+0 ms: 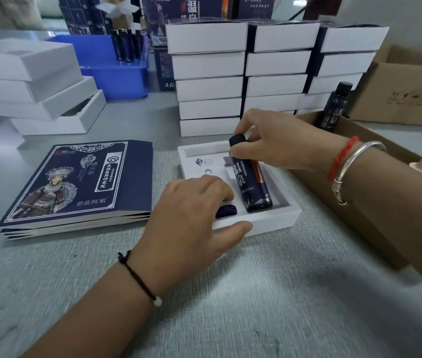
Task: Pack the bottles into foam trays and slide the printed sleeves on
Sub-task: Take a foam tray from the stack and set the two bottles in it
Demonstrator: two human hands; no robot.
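Right hand pinches the capped end of a dark bottle lying tilted in the foam tray; left hand grips the tray's near-left corner, fingers over another bottle. Printed sleeves lie stacked left of the tray on the bench.

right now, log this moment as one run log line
step: seating bottle | right hand: grips bottle by cap, tilted in foam tray | left hand: on second bottle, thumb on tray edge | sleeves: stacked left, unused

Black cord bracelet left; red string, silver bangle right.
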